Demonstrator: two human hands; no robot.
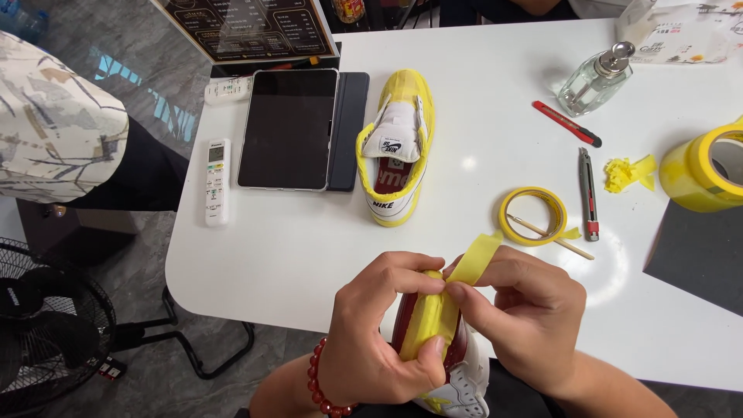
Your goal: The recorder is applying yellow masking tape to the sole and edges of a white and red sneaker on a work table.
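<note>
While our left hand (379, 333) grips the dark red shoe (449, 352) at the tabletop's (294, 255) near edge, our right hand (526, 317) pinches a strip of yellow tape (472, 259) onto its heel. Also listed: second shoe (396, 147) taped yellow, beside a tablet (286, 128); tape roll (532, 215); two cutters (589, 193); remote (217, 180).

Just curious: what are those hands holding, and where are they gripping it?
Both hands hold a red-and-white shoe by its heel end. The left hand cups it; the right hand pinches yellow tape against it.
</note>
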